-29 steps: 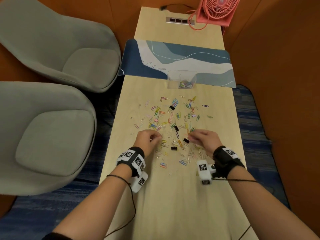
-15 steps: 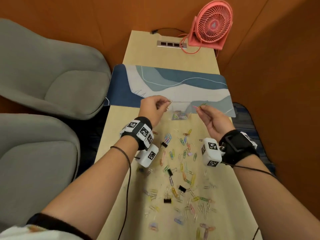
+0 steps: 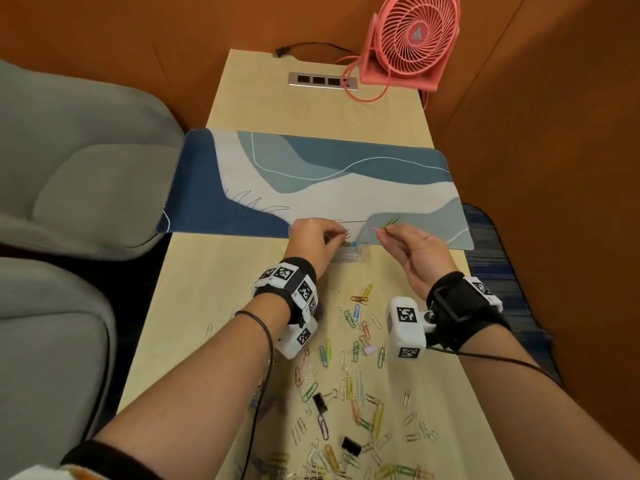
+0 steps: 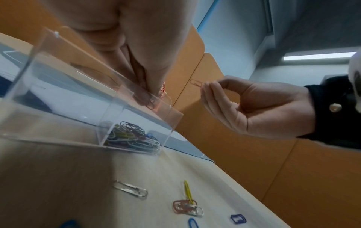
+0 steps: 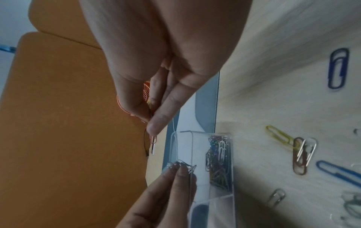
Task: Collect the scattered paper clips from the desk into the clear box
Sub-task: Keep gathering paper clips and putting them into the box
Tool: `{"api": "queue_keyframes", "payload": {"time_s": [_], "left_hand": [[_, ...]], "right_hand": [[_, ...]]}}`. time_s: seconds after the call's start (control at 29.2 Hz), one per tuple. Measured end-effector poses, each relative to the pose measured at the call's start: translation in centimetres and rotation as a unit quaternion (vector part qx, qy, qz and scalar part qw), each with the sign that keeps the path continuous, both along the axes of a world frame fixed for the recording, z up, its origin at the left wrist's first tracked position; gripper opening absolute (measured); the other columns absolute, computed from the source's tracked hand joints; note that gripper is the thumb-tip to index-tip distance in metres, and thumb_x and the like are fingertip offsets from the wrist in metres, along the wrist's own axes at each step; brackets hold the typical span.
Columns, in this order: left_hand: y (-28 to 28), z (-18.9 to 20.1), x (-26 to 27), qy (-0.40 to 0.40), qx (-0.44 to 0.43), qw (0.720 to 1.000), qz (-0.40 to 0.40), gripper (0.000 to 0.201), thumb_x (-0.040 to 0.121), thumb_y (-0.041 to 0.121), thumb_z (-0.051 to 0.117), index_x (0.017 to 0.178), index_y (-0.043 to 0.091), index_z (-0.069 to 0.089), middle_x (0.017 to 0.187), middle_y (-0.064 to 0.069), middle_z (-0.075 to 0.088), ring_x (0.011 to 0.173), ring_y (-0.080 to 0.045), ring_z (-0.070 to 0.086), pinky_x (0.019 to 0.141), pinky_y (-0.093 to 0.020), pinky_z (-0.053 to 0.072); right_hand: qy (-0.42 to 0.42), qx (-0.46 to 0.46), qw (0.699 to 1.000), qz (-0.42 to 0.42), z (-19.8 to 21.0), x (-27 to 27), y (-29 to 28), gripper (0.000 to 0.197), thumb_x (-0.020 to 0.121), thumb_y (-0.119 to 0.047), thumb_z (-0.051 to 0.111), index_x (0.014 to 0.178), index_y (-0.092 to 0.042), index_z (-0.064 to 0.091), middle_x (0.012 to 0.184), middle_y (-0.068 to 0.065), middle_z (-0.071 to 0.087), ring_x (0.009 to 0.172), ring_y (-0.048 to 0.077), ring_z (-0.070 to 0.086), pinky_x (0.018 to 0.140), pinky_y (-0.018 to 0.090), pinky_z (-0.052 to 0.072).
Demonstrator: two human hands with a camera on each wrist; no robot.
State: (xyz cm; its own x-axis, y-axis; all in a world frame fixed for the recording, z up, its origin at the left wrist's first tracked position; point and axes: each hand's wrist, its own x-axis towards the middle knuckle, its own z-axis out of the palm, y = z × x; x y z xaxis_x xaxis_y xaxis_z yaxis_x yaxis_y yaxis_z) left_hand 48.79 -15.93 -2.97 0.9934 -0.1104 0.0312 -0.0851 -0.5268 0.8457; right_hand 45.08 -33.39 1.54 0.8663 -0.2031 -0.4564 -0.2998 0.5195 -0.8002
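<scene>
The clear box (image 3: 350, 253) stands on the wooden desk (image 3: 214, 306) at the near edge of the blue mat, with a heap of coloured paper clips (image 4: 129, 135) in one compartment. My left hand (image 3: 341, 233) hovers over the box's rim and pinches a small bunch of paper clips (image 5: 181, 166). My right hand (image 3: 382, 230) is just right of the box, above it, and pinches a few clips (image 3: 391, 221) between thumb and fingertips. Many loose paper clips (image 3: 346, 393) lie scattered on the desk behind my wrists.
Black binder clips (image 3: 318, 401) lie among the loose clips. A blue and white desk mat (image 3: 329, 181) crosses the desk behind the box. A pink fan (image 3: 412, 39) and a socket strip (image 3: 322, 80) sit at the far end. Grey chairs (image 3: 69, 188) stand to the left.
Both hands rose from the scattered pile and travelled forward to the box, each carrying clips. The left hand has since come over the box's opening.
</scene>
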Motion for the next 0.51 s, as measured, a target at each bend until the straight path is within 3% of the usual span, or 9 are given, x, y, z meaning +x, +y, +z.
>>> {"api": "queue_keyframes", "payload": {"time_s": [0.07, 0.17, 0.27, 0.34, 0.38, 0.44, 0.51], "left_hand": [[0.0, -0.1, 0.2, -0.003, 0.002, 1.000, -0.001, 0.017, 0.081, 0.007, 0.073, 0.097, 0.012, 0.077, 0.086, -0.001, 0.075, 0.074, -0.009, 0.067, 0.083, -0.025, 0.056], [0.0, 0.0, 0.6, -0.004, 0.001, 1.000, -0.005, 0.024, 0.077, 0.002, 0.074, 0.098, 0.014, 0.076, 0.083, 0.000, 0.073, 0.071, -0.009, 0.066, 0.081, -0.026, 0.057], [0.2, 0.3, 0.6, -0.017, 0.010, 1.000, -0.001, 0.015, 0.078, 0.012, 0.078, 0.093, 0.016, 0.077, 0.080, 0.003, 0.073, 0.069, -0.009, 0.064, 0.078, -0.026, 0.057], [0.4, 0.5, 0.3, -0.041, 0.007, 0.999, 0.003, 0.008, 0.081, 0.022, 0.076, 0.088, 0.018, 0.078, 0.076, 0.005, 0.073, 0.068, -0.008, 0.065, 0.074, -0.024, 0.056], [0.5, 0.5, 0.0, -0.052, -0.003, 0.999, 0.008, 0.007, 0.083, 0.023, 0.074, 0.086, 0.018, 0.078, 0.075, 0.006, 0.072, 0.067, -0.007, 0.064, 0.073, -0.024, 0.056], [1.0, 0.4, -0.6, -0.075, -0.027, 0.996, 0.025, 0.006, 0.084, 0.023, 0.071, 0.085, 0.020, 0.076, 0.075, 0.009, 0.071, 0.067, -0.006, 0.062, 0.071, -0.023, 0.054], [1.6, 0.0, -1.3, -0.108, -0.030, 0.992, 0.048, 0.006, 0.084, 0.024, 0.070, 0.088, 0.023, 0.075, 0.079, 0.012, 0.069, 0.071, -0.005, 0.059, 0.071, -0.021, 0.050]], "right_hand": [[0.002, -0.024, 1.000, 0.007, -0.5, 0.1, 0.0, 0.013, 0.085, 0.003, 0.063, 0.096, 0.010, 0.063, 0.103, 0.027, 0.065, 0.084, 0.020, 0.071, 0.076, 0.022, 0.058], [0.003, -0.067, 0.998, 0.017, -1.1, 0.4, 0.1, 0.019, 0.084, 0.003, 0.066, 0.100, 0.012, 0.062, 0.095, 0.024, 0.067, 0.080, 0.020, 0.072, 0.074, 0.021, 0.058], [0.003, -0.130, 0.991, 0.028, -1.4, 0.9, 0.4, 0.024, 0.081, 0.005, 0.068, 0.103, 0.011, 0.062, 0.093, 0.025, 0.069, 0.079, 0.025, 0.072, 0.075, 0.024, 0.058], [-0.003, -0.203, 0.978, 0.046, -1.5, 1.4, 0.6, 0.017, 0.079, 0.004, 0.071, 0.095, 0.003, 0.067, 0.091, 0.025, 0.071, 0.078, 0.028, 0.072, 0.077, 0.028, 0.059], [-0.016, -0.267, 0.962, 0.063, -1.6, 1.7, 0.7, 0.013, 0.077, 0.001, 0.073, 0.089, -0.004, 0.069, 0.087, 0.023, 0.072, 0.077, 0.028, 0.072, 0.077, 0.031, 0.059], [-0.056, -0.415, 0.901, 0.109, -1.7, 2.3, 0.8, 0.012, 0.073, -0.006, 0.075, 0.081, -0.015, 0.073, 0.076, 0.010, 0.074, 0.072, 0.022, 0.073, 0.076, 0.030, 0.058], [-0.096, -0.531, 0.827, 0.158, -1.4, 2.8, 1.2, 0.012, 0.072, -0.008, 0.074, 0.081, -0.017, 0.074, 0.071, 0.002, 0.073, 0.066, 0.013, 0.070, 0.075, 0.017, 0.055]]}}
